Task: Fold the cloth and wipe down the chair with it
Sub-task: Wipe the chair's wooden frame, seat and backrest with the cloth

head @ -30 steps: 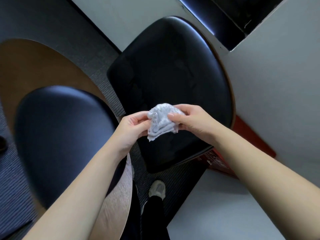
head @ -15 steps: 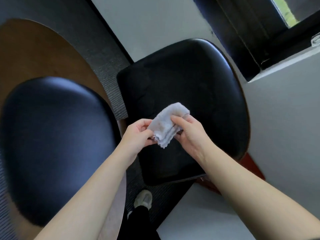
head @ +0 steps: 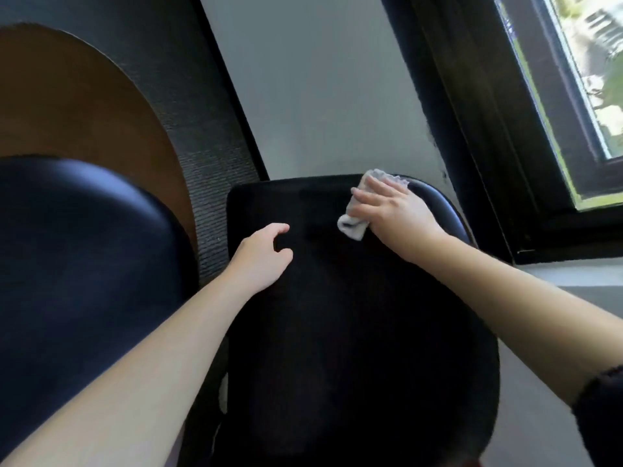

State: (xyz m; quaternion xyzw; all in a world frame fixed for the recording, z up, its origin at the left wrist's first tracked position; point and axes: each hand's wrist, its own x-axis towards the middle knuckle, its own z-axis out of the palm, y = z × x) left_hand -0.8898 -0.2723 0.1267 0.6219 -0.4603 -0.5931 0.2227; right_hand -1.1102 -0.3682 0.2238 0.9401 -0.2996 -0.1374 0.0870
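A black padded chair (head: 354, 315) fills the middle of the view. My right hand (head: 387, 207) lies flat, fingers straight, on a folded white cloth (head: 352, 227) and presses it onto the chair's far right part near the top edge. Bits of the cloth show beyond the fingertips and below the palm; the rest is hidden under the hand. My left hand (head: 263, 254) hovers over the chair's left part with fingers loosely curled and nothing in it.
A second dark chair (head: 77, 264) stands close on the left. Behind it are a round brown table top (head: 77, 112) and dark carpet (head: 202, 129). A grey wall (head: 320, 96) and a black-framed window (head: 505, 112) lie beyond.
My left hand let go of the cloth. My right hand carried it up and right and laid it on the chair. The view tilted upward.
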